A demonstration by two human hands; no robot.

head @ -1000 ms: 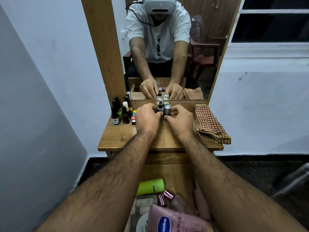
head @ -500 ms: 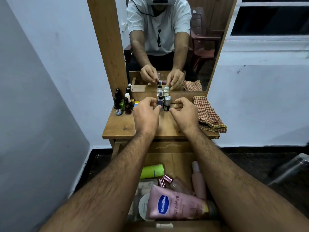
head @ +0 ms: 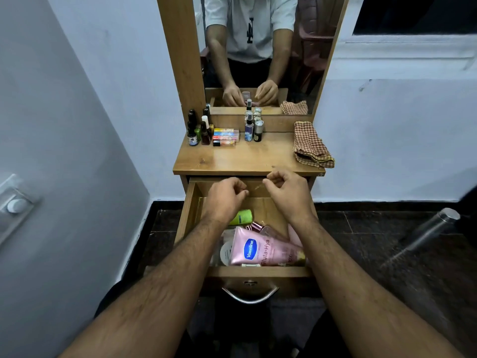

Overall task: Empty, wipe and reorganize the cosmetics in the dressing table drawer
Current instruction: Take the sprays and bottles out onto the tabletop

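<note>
- The left hand (head: 226, 200) hangs over the back of the open drawer (head: 189, 210) with its fingers loosely curled and nothing in them; it touches no item.
- The right hand (head: 286, 193) is just beside it, level with the front edge of the surface (head: 247, 158), fingers likewise loosely bent and empty. Both seem poised to reach down for the next item, I'd judge.
- Under the hands the rear half of the drawer shows bare wood, while the front half holds what remains: a pink Vaseline tube (head: 260, 248) lying on its side across the top, a green tube (head: 242, 217) behind it, a pink-capped bottle (head: 258, 226) partly under the tube, and some pale items beneath that I cannot make out.
- So emptying looks partly done; wiping has not begun, to judge by what is left inside.
- On the surface, the cosmetics already out stand at the back against the mirror (head: 258, 47), probably to leave working room in front: dark small bottles (head: 197, 130) at the left, a stack of coloured sticks (head: 225, 137) next to them, and spray bottles (head: 253, 127) in the middle.
- A folded checked cloth (head: 311, 144) lies at the right edge, handy for the wipe.
</note>
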